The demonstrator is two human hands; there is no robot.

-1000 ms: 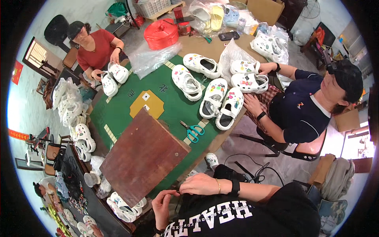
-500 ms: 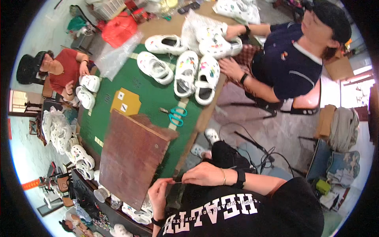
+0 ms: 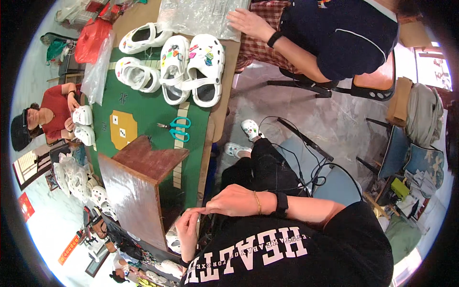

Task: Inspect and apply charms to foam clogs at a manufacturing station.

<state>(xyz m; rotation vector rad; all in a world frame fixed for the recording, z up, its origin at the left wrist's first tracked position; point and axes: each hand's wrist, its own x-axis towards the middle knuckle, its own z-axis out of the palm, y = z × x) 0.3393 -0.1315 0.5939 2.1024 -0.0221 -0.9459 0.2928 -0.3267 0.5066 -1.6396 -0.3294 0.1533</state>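
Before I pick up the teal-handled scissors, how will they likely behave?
The scissors likely feel stiff, because the blades look metallic. Lying flat on the green table top, they would probably slide rather than roll. Their parted handles may swing when lifted.

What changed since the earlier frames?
View swung right. By the navy-shirted co-worker's hand, two clogs have left view; a clear bag lies flat there. Same: left hand and right hand close together, scissors and four other clogs in place.

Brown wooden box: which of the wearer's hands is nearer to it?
Left. The left hand is just right of the brown wooden box; the right hand is farther right.
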